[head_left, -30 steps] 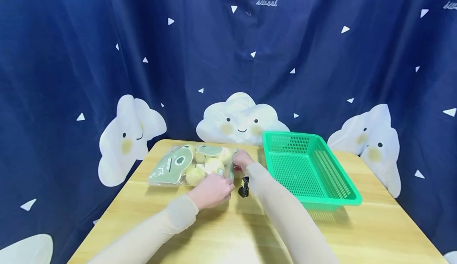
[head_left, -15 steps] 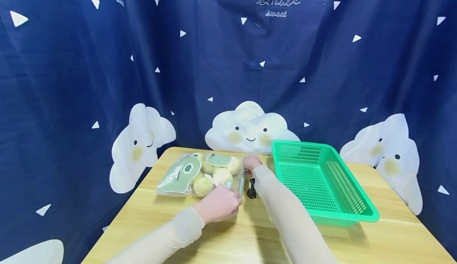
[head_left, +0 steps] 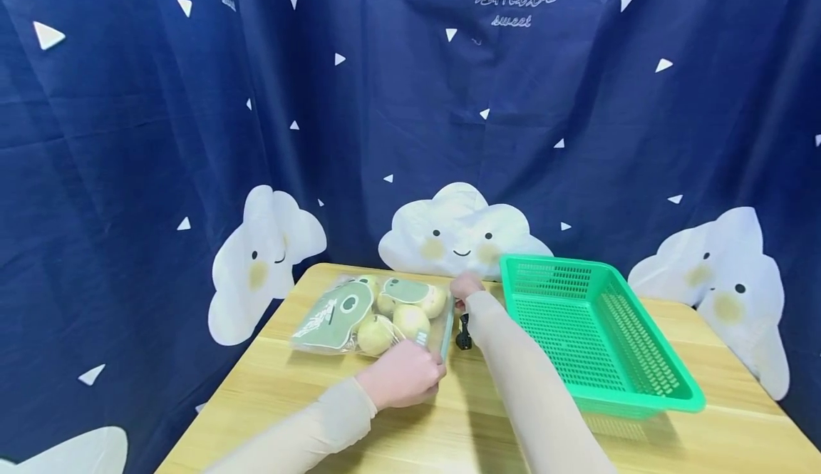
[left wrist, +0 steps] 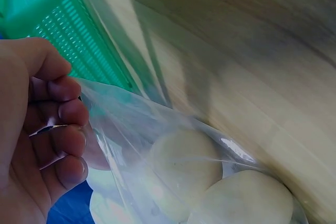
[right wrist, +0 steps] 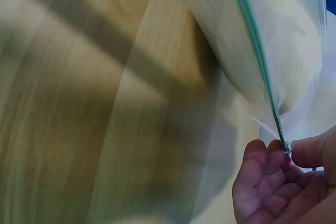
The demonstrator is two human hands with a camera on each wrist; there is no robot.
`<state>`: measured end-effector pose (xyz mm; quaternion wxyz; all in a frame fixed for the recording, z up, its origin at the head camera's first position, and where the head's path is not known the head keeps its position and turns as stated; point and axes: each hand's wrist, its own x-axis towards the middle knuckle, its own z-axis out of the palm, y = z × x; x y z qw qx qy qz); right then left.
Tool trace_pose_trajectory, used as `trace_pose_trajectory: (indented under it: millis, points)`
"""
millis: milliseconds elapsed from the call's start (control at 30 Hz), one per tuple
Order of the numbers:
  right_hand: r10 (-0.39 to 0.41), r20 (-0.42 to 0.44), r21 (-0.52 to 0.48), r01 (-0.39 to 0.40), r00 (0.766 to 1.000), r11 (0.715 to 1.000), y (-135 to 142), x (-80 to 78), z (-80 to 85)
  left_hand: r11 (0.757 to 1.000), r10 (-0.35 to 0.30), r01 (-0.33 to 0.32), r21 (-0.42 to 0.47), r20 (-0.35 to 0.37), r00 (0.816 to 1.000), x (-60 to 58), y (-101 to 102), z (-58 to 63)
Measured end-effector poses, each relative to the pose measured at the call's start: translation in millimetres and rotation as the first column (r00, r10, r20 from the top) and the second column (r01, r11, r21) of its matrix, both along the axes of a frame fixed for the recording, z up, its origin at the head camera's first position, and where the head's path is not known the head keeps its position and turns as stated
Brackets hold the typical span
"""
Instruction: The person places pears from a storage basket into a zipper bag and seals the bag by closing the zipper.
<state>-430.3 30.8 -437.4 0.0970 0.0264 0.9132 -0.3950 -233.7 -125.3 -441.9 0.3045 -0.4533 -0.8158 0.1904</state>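
A clear zip bag (head_left: 333,321) with a green cartoon print lies on the table, filled with several pale yellow round fruits (head_left: 375,335). My left hand (head_left: 405,374) grips the near corner of the bag's edge; its fingers are curled in the left wrist view, where clear plastic (left wrist: 126,124) stretches away from them. At the far corner, my right hand (head_left: 467,286) pinches the edge. The right wrist view shows the end of the green zip strip (right wrist: 257,45) between thumb and fingers. Whether the zip is parted cannot be made out.
Right of the bag stands a green plastic basket (head_left: 571,331) with nothing visible inside. A small black device (head_left: 463,333) sits by my right wrist. Behind the wooden table (head_left: 256,403) hangs a dark blue curtain (head_left: 410,103) with cloud prints.
My head view has shifted, so everything sits farther right in it. Along the bag's edge, my left hand has come nearer to me, and the two hands are farther apart.
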Motion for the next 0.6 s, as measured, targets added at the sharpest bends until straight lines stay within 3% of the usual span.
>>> trace_pose_trajectory:
  millis: [267, 467, 600]
  points:
    - [0.03, -0.009, 0.054, -0.029, 1.0, 0.998, 5, -2.7, 5.3, 1.0, -0.017, 0.017, -0.007, 0.011, 1.0, 1.7, 6, 3.3]
    - [0.049, -0.051, 0.072, -0.045, 0.998, 0.996, 13, -6.5, 8.5, 1.0, -0.019, 0.019, -0.005, -0.019, 1.0, -5.2, 11, 4.4]
    - [0.048, -0.03, 0.052, -0.046, 0.998, 0.998, 19, -3.8, 15.0, 1.0, -0.021, 0.021, -0.003, 0.008, 1.0, -9.6, 16, 3.5]
